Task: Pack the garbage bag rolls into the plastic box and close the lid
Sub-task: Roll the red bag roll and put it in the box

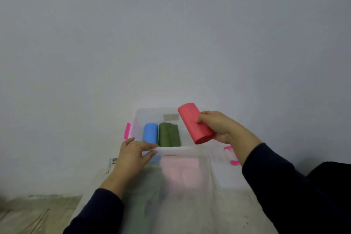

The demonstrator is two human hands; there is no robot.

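Note:
A clear plastic box (190,186) with pink clips stands against the wall. Inside it lie a blue roll (150,132) and, touching it on the right, a dark green roll (169,135). My right hand (222,127) grips a red roll (195,122) tilted in the air above the box's right half. My left hand (133,153) holds the box's near rim (176,151) at its left end, thumb and fingers curled over the edge. No lid is in sight.
A pink clip (127,130) sticks out on the box's left side and another pink clip (232,155) on the right. A pale wall (171,34) rises right behind the box. A strip of worn floor (38,213) shows at lower left.

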